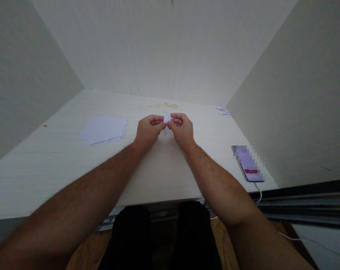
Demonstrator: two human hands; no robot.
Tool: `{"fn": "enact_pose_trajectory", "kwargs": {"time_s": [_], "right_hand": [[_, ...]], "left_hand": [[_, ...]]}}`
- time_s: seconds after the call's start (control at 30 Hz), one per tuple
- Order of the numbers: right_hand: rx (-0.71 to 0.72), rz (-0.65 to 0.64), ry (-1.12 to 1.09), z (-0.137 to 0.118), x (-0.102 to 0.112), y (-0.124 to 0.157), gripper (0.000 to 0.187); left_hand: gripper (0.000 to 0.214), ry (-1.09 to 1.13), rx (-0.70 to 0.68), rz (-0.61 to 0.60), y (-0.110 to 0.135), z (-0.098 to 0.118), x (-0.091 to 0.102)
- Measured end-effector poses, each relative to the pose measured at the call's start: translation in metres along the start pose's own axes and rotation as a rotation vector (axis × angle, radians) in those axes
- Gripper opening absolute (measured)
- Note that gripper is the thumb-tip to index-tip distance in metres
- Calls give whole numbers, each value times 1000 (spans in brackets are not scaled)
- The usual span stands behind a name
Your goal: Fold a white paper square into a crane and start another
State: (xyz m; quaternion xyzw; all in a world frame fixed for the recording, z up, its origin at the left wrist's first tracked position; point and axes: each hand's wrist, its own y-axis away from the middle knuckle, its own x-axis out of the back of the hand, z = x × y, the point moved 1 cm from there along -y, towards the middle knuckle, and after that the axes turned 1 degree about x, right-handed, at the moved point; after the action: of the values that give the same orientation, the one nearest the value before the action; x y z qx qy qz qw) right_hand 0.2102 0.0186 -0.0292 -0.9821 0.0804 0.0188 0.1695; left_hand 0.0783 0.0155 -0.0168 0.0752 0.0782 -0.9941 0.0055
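Between my two hands is a small piece of folded white paper [166, 117], raised over the middle of the desk. My left hand [149, 129] pinches its left side between thumb and fingers. On the other side, my right hand [181, 127] is closed on the paper too, thumb against the fingers. Both thumbs come close together near its lower part. The fingertips cover some of the paper, so its exact folds are hard to make out. A loose stack of white paper sheets [104, 129] lies to the left of my hands.
Small folded white paper pieces [223, 110] lie in the back right corner. A phone [248, 164] with a white cable [260, 194] rests near the right edge. Walls enclose the white desk [158, 180] at the back and sides. A small orange speck [45, 126] is at left.
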Motion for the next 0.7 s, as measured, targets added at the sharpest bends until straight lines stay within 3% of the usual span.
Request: {"fn": "enact_pose_trajectory", "kwargs": {"time_s": [0.4,0.7], "right_hand": [[-34,29,46,-7,-2,6,16],[-103,25,71,-8,-1,7,15]], "left_hand": [[16,-57,-73,-12,3,5,0],[12,-196,-104,31,2,3,2]]}}
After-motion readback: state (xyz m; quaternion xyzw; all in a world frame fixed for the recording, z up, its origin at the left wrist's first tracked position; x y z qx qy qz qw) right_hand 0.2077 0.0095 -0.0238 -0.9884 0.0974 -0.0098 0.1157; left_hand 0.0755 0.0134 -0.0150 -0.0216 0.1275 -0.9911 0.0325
